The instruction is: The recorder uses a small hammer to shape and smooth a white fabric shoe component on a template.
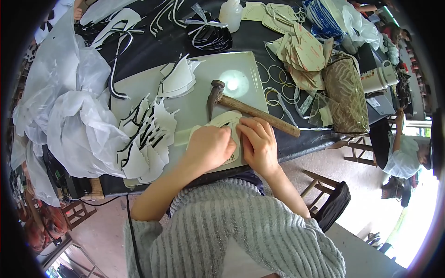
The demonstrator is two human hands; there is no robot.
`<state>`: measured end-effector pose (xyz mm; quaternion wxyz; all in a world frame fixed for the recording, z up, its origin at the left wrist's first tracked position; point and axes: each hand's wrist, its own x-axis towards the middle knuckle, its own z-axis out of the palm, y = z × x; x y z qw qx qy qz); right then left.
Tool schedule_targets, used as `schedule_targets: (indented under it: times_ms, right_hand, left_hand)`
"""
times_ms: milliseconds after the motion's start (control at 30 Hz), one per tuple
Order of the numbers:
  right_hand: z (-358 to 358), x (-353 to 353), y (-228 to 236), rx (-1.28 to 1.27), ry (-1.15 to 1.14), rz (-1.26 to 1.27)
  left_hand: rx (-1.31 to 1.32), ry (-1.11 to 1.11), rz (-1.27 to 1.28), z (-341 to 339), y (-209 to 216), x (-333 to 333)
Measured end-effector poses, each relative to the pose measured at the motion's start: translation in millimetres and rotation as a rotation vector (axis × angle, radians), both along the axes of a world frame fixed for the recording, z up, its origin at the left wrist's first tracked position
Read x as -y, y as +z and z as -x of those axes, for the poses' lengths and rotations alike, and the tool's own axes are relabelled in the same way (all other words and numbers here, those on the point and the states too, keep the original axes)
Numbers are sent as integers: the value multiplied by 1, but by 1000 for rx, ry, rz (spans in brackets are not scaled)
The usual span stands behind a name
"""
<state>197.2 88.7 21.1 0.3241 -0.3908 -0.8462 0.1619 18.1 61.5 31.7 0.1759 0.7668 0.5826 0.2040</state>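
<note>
Close in front of me, a cream flat piece with a curved rim (225, 117) lies at the near side of a pale board (238, 62). My left hand (209, 143) is closed in a fist over its left part, and what its fingers pinch is hidden. Along the right edge of the same piece, the fingers of my right hand (259, 142) are bent and held together. Just beyond both hands rests a hammer (259, 113) with a wooden handle. White cut pieces with black edging (155, 139) overlap on the left, and a smaller stack (180, 79) sits farther back.
Crumpled clear plastic bags (83, 132) cover the table's left side. Beyond the board stand a white bottle (231, 16) and a tied black bundle (209, 34). To the right are beige cut pieces (303, 51), a patterned pouch (345, 95) and a white cup (378, 78).
</note>
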Motion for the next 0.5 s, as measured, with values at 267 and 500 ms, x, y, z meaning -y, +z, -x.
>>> schedule_targets:
  times_ms: [267, 500]
  right_hand:
    - [7, 9, 22, -477, 97, 454]
    - [32, 6, 34, -1185, 127, 1341]
  left_hand:
    - [283, 172, -403, 50, 66, 22]
    - [226, -139, -577, 14, 42, 31]
